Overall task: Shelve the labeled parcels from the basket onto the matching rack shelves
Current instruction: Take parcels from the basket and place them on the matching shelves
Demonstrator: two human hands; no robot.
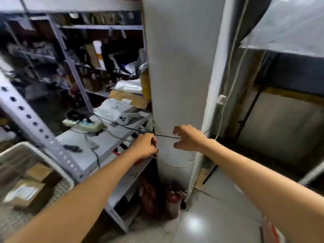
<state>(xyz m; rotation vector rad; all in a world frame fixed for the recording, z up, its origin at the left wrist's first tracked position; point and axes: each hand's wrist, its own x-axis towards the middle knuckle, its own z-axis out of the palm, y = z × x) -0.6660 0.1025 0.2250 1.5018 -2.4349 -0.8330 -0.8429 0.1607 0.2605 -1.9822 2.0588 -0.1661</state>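
Dim storage room; grey pillar (178, 67) standing mid-frame, metal racks (73, 67) crowding the upper left.

- Parcels (28, 192) lying in the white basket (57, 165) at lower left: cardboard boxes, pale labels, print too blurred to read. Neither hand is touching them.
- Both hands are working at centre frame, well apart from the basket, on a thin black cable (166, 136) stretching across the pillar's face.
- Left hand (146, 146) is curling into a fist round the cable beside the low shelf (105, 146).
- Right hand (188, 138) is hooking fingers and thumb about the cable; whether it is actually pinching it, cannot tell.
- Risk: the cable is running back toward the power strip (84, 124) on the shelf, so a hard tug is likely to drag it or loose items off the edge.
- Shelving not yet begun, judging by the full basket.
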